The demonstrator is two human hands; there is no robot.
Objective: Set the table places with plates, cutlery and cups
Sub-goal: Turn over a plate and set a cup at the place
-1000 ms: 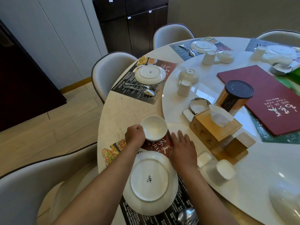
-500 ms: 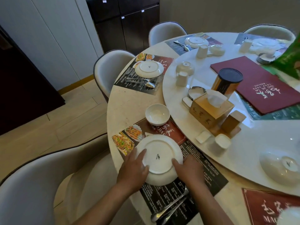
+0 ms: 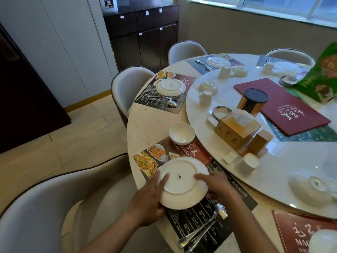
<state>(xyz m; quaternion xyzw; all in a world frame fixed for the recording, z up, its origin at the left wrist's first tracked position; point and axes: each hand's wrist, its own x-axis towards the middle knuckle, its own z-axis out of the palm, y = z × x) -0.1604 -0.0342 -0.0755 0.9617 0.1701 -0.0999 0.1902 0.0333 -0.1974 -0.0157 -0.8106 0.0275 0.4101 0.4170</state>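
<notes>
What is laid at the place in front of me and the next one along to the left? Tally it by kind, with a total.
Plates: 2, the near plate held by the left hand and right hand, and the far plate
Bowls: 1, the bowl
Cutlery sets: 2, the near cutlery and the far cutlery
Total: 5

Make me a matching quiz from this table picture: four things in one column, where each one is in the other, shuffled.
Things
1. upside-down plate
2. small bowl
3. tissue box
4. cutlery

Places
A. on the turntable
B. between both hands
C. on the placemat, by the right forearm
D. at the placemat's far edge, upright

Pairs: 1-B, 2-D, 3-A, 4-C
</notes>
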